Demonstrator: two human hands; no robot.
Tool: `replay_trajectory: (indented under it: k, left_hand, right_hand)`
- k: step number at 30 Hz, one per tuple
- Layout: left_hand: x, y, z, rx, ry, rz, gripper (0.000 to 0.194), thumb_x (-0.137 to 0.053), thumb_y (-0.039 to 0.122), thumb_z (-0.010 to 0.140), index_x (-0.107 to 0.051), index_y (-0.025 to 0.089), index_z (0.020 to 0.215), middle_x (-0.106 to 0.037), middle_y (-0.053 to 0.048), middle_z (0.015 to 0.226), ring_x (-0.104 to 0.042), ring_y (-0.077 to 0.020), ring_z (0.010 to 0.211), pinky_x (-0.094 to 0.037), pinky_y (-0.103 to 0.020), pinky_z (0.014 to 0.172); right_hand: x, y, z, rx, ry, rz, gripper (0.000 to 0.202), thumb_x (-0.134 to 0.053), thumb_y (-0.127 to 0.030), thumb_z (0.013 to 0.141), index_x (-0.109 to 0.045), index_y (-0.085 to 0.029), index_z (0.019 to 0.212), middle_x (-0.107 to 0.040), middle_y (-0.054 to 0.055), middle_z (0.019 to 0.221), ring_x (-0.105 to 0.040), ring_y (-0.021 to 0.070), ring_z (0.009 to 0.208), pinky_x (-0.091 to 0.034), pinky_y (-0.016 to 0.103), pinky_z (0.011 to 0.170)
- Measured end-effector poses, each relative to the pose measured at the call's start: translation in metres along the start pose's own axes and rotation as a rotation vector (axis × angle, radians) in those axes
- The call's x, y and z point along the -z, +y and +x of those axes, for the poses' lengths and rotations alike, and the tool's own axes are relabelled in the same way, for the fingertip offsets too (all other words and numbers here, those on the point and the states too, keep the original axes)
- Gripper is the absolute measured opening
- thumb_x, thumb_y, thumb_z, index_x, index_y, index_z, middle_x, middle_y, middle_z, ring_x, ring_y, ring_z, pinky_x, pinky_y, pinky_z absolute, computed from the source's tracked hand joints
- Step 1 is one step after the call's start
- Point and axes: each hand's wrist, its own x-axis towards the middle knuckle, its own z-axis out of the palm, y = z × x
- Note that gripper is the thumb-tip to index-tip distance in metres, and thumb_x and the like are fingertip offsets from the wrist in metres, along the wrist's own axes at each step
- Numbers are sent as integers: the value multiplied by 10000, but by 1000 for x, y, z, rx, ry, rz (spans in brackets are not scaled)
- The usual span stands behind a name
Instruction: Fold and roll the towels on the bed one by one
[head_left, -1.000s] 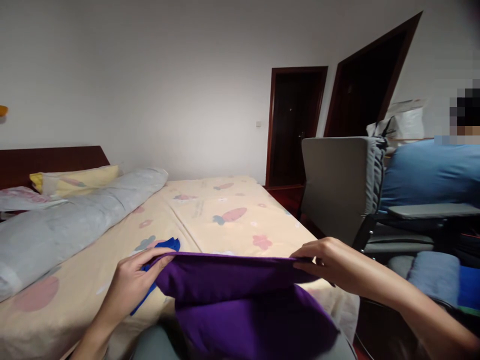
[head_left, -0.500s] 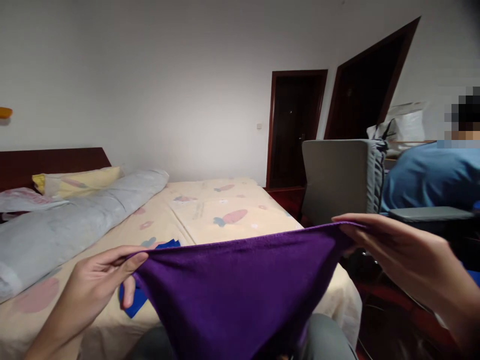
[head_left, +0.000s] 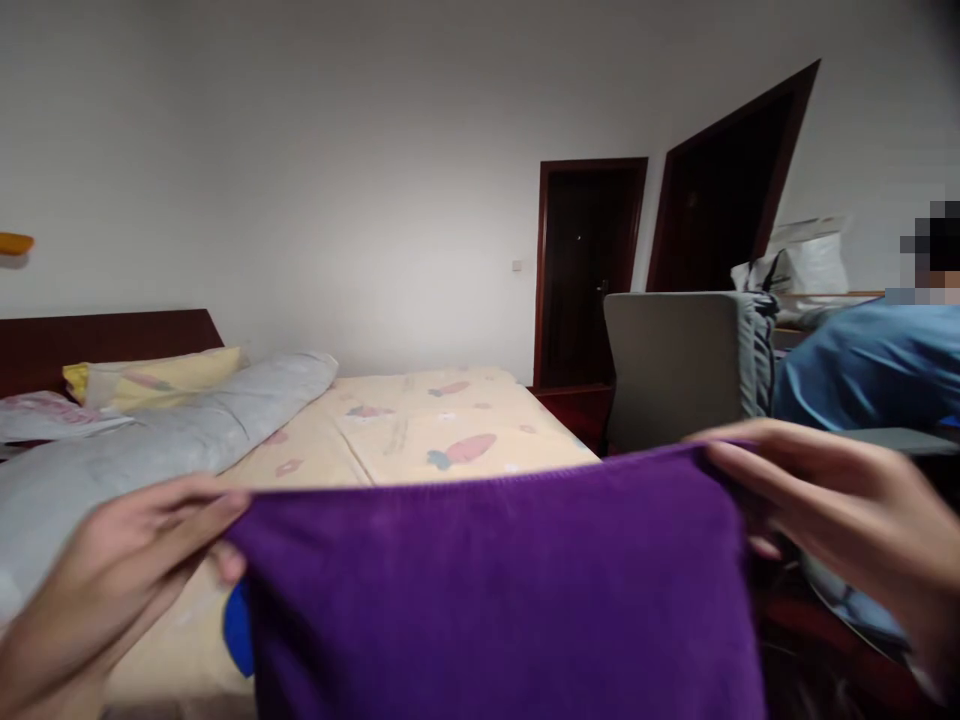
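Observation:
A purple cloth [head_left: 495, 590] with a stitched top edge hangs stretched between my two hands in front of me. My left hand [head_left: 142, 550] pinches its upper left corner between thumb and fingers. At the upper right corner, my right hand [head_left: 832, 500] grips the same edge, slightly higher than the left. The lower part of the cloth runs out of view at the bottom. Behind its left side a bit of something blue [head_left: 238, 630] shows on the bed; most of it is hidden.
A bed with a cream patterned sheet [head_left: 405, 430] lies ahead, with a rolled grey quilt [head_left: 187, 420] and a yellow pillow [head_left: 161, 378] on its left. To the right are a grey chair [head_left: 675, 360] and a person in blue [head_left: 862, 360]. Dark doors [head_left: 589, 270] stand behind.
My hands have spread farther apart, the left one moving left and the right one right. The cloth now hangs wider and squarer, covering more of the bed and the blue thing.

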Motion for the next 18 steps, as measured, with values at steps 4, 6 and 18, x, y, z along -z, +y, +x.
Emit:
replay_trajectory:
  k: [4,6,18]
  left_hand:
    - [-72,16,130,114,-193,-354,323,-776,386,800,-704,84,888,-747,-68,773,-720,-168,690,-609,-353,746]
    - [-101,38,206,57,-122,-381,275,-770,349,825,-664,97,853,-739,-72,788,-737,-160,742,-615,-362,832]
    - [-114,127,297,-727,315,-74,903,82,421,839,-513,-226,1046,-690,-136,1108,-663,-197,1037,-460,-270,764]
  right_hand:
    - [-61,7,127,-178,-43,363,266,-825,-368,791,-718,-133,853,-680,48,743,-661,147,614,-637,279,581]
    - [-81,-3,201,-126,72,363,200,-780,-262,840,-688,-84,841,-688,52,766,-654,111,617,-642,274,645]
    - [-44,-34,294,329,292,445,419,-464,-304,962,-565,-5,1237,-690,102,1143,-665,178,1082,-492,223,824]
